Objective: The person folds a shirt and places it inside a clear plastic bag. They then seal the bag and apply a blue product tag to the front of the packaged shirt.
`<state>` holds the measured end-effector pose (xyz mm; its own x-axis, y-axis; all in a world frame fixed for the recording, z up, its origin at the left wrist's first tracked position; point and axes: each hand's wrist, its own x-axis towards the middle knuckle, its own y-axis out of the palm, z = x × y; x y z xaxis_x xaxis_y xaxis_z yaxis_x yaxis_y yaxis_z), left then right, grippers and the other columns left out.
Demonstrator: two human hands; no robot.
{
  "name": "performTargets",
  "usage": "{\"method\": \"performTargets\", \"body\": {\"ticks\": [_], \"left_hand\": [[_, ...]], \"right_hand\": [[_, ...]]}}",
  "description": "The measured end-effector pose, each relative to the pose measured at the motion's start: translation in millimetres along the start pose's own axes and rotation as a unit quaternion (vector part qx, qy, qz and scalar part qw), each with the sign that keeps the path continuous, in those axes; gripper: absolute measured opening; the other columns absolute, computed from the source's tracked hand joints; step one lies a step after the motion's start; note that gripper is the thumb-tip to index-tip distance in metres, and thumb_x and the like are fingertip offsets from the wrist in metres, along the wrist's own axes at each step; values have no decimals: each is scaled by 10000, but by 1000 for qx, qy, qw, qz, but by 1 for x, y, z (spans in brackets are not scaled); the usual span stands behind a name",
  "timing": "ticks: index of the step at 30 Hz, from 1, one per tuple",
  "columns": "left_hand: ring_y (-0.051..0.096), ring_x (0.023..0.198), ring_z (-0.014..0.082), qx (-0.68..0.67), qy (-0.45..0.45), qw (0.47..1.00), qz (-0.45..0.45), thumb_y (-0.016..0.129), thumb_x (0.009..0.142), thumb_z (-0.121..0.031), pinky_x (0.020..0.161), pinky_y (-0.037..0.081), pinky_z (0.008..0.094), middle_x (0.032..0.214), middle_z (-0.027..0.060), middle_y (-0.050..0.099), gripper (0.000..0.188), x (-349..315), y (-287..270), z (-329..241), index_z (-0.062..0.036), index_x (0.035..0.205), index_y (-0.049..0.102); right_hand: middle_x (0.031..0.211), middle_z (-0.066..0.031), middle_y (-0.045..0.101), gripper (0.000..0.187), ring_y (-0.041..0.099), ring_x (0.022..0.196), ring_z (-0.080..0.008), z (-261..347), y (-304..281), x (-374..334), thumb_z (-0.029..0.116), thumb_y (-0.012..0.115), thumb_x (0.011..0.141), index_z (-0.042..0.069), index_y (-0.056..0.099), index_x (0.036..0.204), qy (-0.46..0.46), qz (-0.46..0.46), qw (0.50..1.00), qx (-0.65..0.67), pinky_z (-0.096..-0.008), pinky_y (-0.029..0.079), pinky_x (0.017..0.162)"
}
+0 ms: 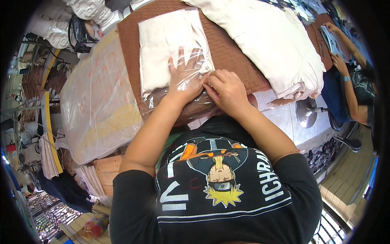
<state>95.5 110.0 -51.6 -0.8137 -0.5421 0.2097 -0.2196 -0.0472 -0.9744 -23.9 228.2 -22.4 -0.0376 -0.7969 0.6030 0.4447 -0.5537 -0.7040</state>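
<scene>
A folded cream garment [166, 34] lies in a clear plastic bag [156, 97] at the table's near edge. My left hand [186, 75] rests flat on the garment, its fingers spread. Shine from the plastic crosses the back of this hand, and I cannot tell whether it lies under the film or on top. Close beside it, my right hand [227, 89] is closed, thumb and fingertips pinching the bag's right edge near the opening. Brown cloth shows through the bag's near end.
Brown textured cloth [233, 61] covers the table. A pile of cream garments [268, 44] lies to the right, a large plastic-wrapped bundle [97, 97] to the left. A round metal stool seat [305, 113] stands at right. Beyond it, another person's hands [339, 61] handle a blue packet [334, 40].
</scene>
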Motion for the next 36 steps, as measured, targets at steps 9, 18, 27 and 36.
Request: {"method": "performTargets", "body": {"ticks": [9,18,27,36], "left_hand": [[36,1407,419,-27,-5,997,66,533,799,-618,1035,60,698,1528,71,219,801,5,-16,1,-143,1422,365],[58,1412,396,-66,42,997,9,548,839,-476,1039,55,689,1528,116,180,695,-4,-19,6,-86,1391,386],[97,1416,384,-194,61,978,56,512,876,-241,1098,35,588,1511,152,225,530,-19,-25,14,-56,1348,359],[61,1419,393,-114,87,987,71,533,879,-446,1078,42,632,1520,112,238,583,-18,-25,11,-293,1410,349]], "right_hand": [[875,-63,601,185,584,821,-247,2,-8,-3,72,689,720,63,598,881,32,-11,998,45,-347,440,711],[995,-86,547,346,540,927,-264,-5,4,-4,144,685,715,80,553,1028,13,24,999,-46,-373,418,753],[1005,-91,541,342,529,927,-265,7,-3,-7,178,704,709,85,551,1000,33,29,999,-14,-381,409,755],[784,-46,554,153,544,740,-226,5,-1,-7,127,694,709,78,555,752,27,-53,998,-2,-343,395,654]]}}
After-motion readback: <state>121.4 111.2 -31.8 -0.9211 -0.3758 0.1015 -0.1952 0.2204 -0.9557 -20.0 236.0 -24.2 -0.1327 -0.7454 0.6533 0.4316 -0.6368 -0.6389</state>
